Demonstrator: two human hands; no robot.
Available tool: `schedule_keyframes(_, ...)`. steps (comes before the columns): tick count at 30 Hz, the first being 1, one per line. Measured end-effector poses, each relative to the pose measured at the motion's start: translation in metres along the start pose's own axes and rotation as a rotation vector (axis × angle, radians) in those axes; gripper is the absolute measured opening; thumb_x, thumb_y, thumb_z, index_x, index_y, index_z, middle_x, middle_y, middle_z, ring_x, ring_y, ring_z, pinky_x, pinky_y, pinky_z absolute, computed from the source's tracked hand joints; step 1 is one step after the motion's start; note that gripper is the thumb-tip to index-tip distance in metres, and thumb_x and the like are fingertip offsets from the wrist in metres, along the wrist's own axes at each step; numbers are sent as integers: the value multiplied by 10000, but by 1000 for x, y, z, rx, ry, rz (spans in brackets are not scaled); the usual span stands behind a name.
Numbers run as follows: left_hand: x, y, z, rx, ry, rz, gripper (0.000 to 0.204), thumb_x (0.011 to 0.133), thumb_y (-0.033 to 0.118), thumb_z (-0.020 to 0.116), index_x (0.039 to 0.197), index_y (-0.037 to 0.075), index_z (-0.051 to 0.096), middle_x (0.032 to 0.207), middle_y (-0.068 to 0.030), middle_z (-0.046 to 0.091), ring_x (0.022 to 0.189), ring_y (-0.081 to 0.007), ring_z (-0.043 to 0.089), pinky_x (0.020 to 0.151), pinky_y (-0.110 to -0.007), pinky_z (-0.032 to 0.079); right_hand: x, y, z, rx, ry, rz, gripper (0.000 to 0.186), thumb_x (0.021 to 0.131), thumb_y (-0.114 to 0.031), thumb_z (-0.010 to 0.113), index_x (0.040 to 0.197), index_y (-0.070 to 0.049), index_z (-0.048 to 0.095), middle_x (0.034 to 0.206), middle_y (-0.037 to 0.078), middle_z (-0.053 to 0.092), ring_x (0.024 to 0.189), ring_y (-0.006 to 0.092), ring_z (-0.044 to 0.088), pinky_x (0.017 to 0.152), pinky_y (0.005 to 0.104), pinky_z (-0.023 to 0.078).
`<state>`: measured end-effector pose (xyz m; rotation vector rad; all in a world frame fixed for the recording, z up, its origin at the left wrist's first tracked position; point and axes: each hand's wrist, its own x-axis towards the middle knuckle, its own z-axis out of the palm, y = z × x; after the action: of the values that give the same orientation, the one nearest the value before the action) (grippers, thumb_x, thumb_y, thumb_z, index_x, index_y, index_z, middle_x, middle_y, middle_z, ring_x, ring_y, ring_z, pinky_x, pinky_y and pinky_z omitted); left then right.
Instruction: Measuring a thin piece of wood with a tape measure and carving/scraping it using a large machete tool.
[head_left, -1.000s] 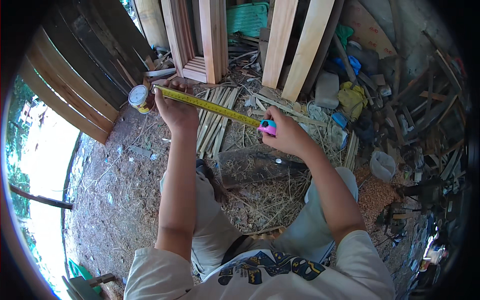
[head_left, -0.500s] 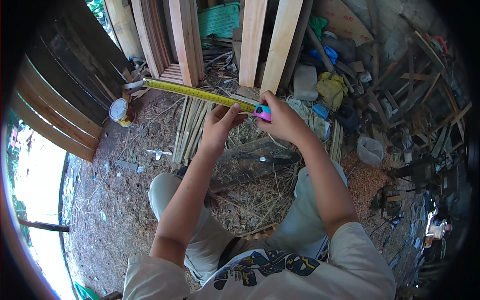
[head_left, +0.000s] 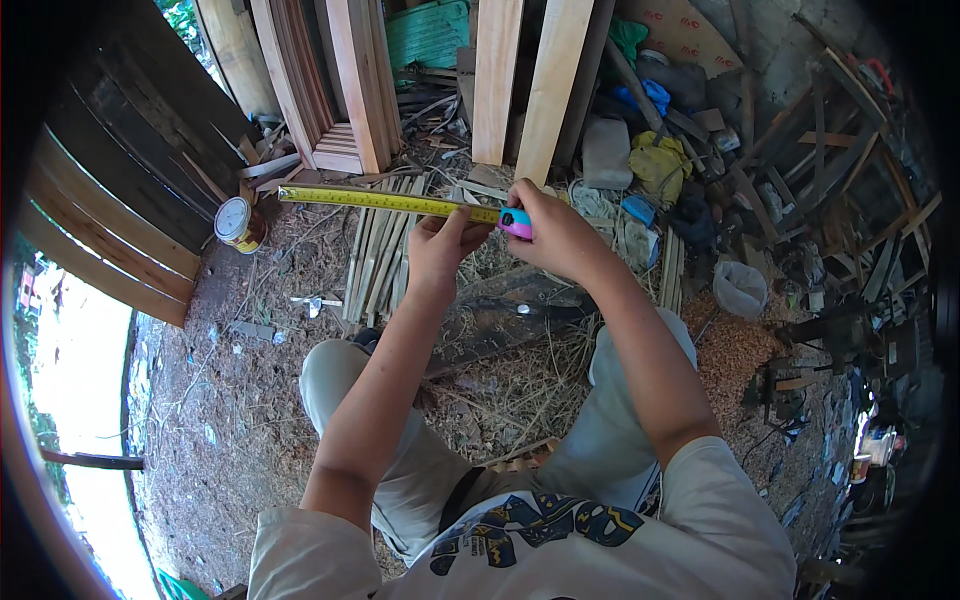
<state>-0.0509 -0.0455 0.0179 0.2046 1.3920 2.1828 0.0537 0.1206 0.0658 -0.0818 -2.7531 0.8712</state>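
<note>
A tape measure with a pink and blue case (head_left: 516,222) is gripped in my right hand (head_left: 548,232), fingers wrapped round it. Its yellow blade (head_left: 360,199) sticks out to the left, nearly level, with the free end in the air. Close to the case, my left hand (head_left: 440,246) pinches the blade between thumb and fingers. Both forearms reach forward over my bent knees. Under the hands lies a bundle of thin wooden strips (head_left: 383,255) on the ground, and nearer to me a dark, worn plank (head_left: 510,318).
Upright boards (head_left: 548,95) and a stack of planks (head_left: 365,90) stand ahead. A paint can (head_left: 240,224) sits at left. On the right are a yellow bag (head_left: 660,168), a whitish container (head_left: 741,290), wood shavings (head_left: 735,340) and piled scrap wood (head_left: 850,150).
The blade's free end has swung down toward me, so the tape lies more level. Both hands keep their hold on it. The view has shifted slightly.
</note>
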Motion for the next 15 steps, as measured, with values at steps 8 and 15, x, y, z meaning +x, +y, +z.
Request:
schedule_keyframes(8, 1, -2, -1, 66, 21, 148, 262, 1059, 159, 611, 1117, -97, 608, 1054, -209, 736, 953, -247, 768, 878, -333, 634, 2, -2, 0, -13, 12, 30, 461, 812, -95, 775, 1174, -70, 491, 1049, 179, 686, 997, 399, 690, 810, 468, 530)
schedule_keyframes(15, 10, 11, -10, 10, 65, 262, 245, 1072, 172, 584, 1078, -71, 613, 1000, -178, 738, 914, -243, 769, 859, -337, 631, -1, 8, -19, -25, 53, 44, 433, 829, -102, 773, 1171, -68, 511, 1063, 172, 700, 1010, 385, 699, 828, 450, 539)
